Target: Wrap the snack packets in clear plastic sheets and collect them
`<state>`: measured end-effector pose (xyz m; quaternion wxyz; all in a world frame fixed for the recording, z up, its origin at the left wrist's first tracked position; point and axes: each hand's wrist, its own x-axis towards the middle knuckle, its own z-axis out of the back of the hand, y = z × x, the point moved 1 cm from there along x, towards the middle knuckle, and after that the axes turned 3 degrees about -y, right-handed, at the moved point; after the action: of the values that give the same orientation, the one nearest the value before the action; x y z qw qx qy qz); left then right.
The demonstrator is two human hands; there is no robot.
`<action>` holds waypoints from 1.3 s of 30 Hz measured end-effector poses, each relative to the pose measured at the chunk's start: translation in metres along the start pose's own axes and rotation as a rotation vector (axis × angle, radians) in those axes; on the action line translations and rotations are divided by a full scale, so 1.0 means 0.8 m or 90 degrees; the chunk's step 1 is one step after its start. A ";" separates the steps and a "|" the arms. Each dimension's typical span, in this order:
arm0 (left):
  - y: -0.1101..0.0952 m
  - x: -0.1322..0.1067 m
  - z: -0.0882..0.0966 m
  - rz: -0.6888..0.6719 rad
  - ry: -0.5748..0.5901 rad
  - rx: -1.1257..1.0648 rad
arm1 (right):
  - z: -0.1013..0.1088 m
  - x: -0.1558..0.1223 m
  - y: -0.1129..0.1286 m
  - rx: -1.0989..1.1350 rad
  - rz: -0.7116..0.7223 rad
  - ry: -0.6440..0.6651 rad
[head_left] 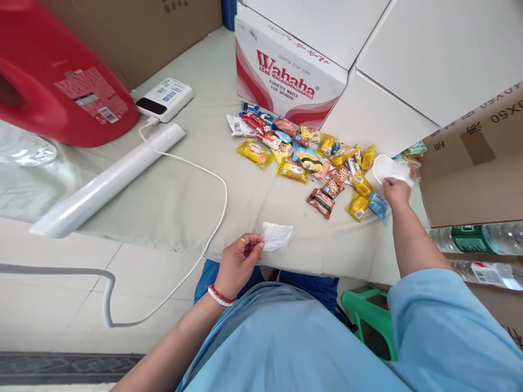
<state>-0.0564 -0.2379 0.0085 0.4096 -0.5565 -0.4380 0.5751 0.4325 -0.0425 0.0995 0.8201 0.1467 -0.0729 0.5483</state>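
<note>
My left hand is closed in a pinch, thumb against fingers, on the corner of a small whitish see-through plastic bag near the table's front edge. Farther right, my right hand is closed at a white round-edged item with filmy white material beside it; I cannot make out its kind or exactly what the fingers grip. Between the hands and farther back lies a loose pile of wrapped snacks. Among them are a yellow packet, a brown packet and a blue packet, the last just left of my right wrist.
A Wahaha water carton and white boxes stand behind the snacks. On the left are a red jug, a white power bank with a cable, and a plastic film roll. Bottles and a green stool are at right.
</note>
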 end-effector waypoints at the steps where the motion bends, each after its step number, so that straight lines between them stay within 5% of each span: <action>1: 0.001 0.000 0.000 0.003 0.002 -0.004 | -0.005 -0.004 0.003 0.012 -0.019 0.018; 5: 0.002 -0.002 0.001 0.009 0.000 -0.019 | 0.002 -0.044 0.013 0.067 -0.098 -0.046; 9: -0.001 -0.004 -0.006 -0.043 -0.045 0.043 | 0.013 -0.168 0.046 0.191 -0.097 -0.123; 10: -0.004 -0.005 -0.011 -0.074 -0.053 0.072 | 0.011 -0.211 0.063 0.253 -0.081 -0.069; 14: -0.017 -0.008 -0.037 -0.309 -0.013 0.189 | -0.006 -0.357 0.156 0.687 -0.041 0.412; 16: -0.022 -0.010 -0.050 -0.447 0.023 0.265 | -0.012 -0.385 0.192 0.844 -0.120 0.483; 21: -0.020 -0.014 -0.060 -0.579 0.033 0.376 | -0.016 -0.368 0.205 0.981 -0.254 0.481; 27: -0.013 -0.017 -0.057 -0.598 -0.069 0.444 | -0.005 -0.370 0.193 0.974 -0.211 0.616; 30: -0.016 -0.018 -0.057 -0.613 -0.037 0.445 | -0.006 -0.379 0.197 0.952 -0.213 0.618; 35: -0.023 -0.022 -0.053 -0.538 0.093 0.319 | -0.009 -0.378 0.198 0.973 -0.204 0.584; 39: -0.014 -0.022 -0.050 -0.388 0.089 0.274 | -0.009 -0.376 0.197 0.952 -0.165 0.562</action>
<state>-0.0158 -0.2496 0.0240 0.6983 -0.3396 -0.4235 0.4667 0.1707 -0.2487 0.0339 0.5181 0.4274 0.6469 0.3613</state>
